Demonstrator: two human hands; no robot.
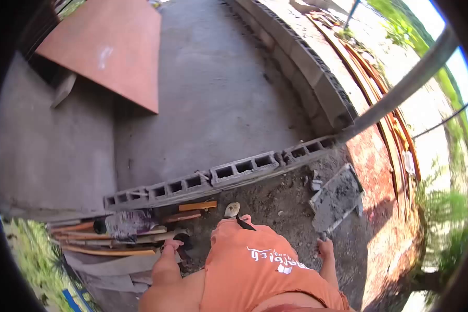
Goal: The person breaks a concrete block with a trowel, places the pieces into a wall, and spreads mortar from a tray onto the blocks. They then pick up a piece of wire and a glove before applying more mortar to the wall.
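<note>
Mortar board (348, 183) lies near right hand (325, 248), left hand (167, 262) over wood scraps (114, 252); whether the fingers are open or closed I cannot tell. Best reach low and steady.

Orange garment (255, 260) printed with white lettering; pale sandal (233, 210), black strap.

Only one piece of writing showed: white lettering (269, 256) with a small emblem, printed on the orange shorts (229, 270) at the lower middle of the frame. It was upside down and too warped to read.
</note>
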